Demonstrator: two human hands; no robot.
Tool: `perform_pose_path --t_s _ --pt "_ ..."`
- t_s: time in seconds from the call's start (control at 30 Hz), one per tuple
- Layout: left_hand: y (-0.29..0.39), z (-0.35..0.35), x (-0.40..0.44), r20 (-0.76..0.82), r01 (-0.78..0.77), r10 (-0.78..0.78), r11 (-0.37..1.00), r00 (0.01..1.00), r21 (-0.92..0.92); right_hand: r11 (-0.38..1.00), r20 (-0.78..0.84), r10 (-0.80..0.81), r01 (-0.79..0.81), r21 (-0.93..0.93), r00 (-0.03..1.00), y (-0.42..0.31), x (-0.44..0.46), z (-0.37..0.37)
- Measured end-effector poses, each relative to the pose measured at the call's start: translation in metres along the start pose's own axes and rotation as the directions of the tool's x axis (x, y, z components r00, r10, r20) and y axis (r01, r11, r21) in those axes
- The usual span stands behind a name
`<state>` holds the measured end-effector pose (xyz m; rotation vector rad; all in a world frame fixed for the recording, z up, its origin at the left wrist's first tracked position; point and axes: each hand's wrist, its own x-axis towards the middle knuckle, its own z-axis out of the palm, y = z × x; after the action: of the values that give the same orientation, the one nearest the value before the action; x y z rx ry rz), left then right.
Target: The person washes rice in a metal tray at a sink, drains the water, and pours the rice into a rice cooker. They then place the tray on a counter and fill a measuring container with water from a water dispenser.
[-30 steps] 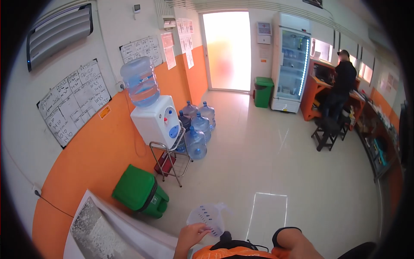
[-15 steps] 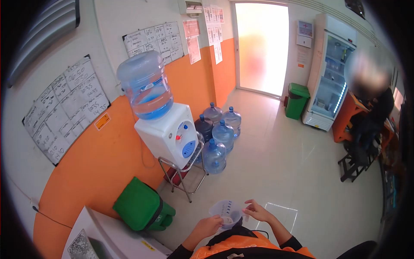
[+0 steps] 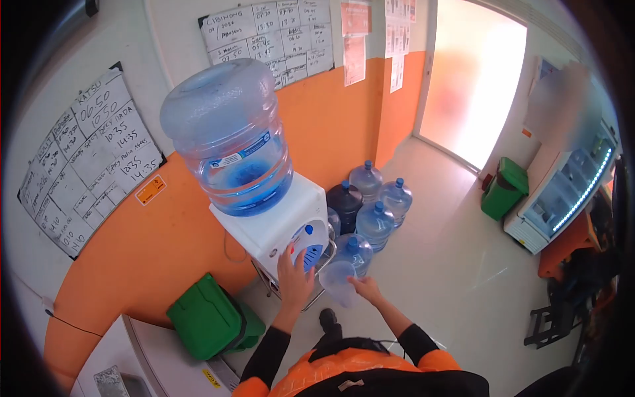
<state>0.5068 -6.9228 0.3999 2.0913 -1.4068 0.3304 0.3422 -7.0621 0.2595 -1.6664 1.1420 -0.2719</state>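
Note:
Fingers apart, my left hand is raised against the front of the white water dispenser, by its red tap. Whether it touches the tap I cannot tell. A blue tap sits just above, over a blue drip grille. My right hand is closed on the edge of a translucent plastic measuring jug, held out just right of the dispenser. What is in the jug cannot be made out. On top of the dispenser an upturned water bottle is partly filled.
Several large water bottles stand on the floor behind the dispenser. A green bin is at lower left beside a white appliance. Farther off are another green bin, a glass-door fridge and a black stool.
I have come closer to the dispenser. My left hand has left the jug and risen to the taps. The right hand now grips the jug and has brought it near the dispenser.

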Motion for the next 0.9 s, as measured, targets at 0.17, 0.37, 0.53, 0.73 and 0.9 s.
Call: perform_pose_path --t_s 0.17,0.37,0.53,0.73,0.9 --pt "-0.020 0.039 0.087 0.202 -0.056 -0.007 0.950 0.979 0.308 0.999 -0.163 -0.045 0.044 -0.008 0.986 -0.020 0.093 0.047" --pt "-0.037 0.077 0.128 0.291 -0.186 0.039 0.848 0.956 0.496 0.998 -0.092 0.016 -0.010 0.067 0.996 -0.036 0.137 0.067" --pt "-0.043 0.099 0.132 0.189 -0.121 0.010 0.801 0.982 0.586 0.997 0.024 0.014 -0.016 0.073 1.000 -0.039 0.151 0.053" --pt "-0.042 0.102 0.133 0.119 -0.097 0.036 0.819 0.992 0.565 0.996 0.157 -0.086 0.079 0.051 0.984 -0.039 0.171 0.033" --pt "-0.056 0.103 0.136 0.048 -0.153 0.154 0.806 0.987 0.572 0.983 0.283 -0.179 0.163 0.079 0.942 -0.044 0.185 0.020"
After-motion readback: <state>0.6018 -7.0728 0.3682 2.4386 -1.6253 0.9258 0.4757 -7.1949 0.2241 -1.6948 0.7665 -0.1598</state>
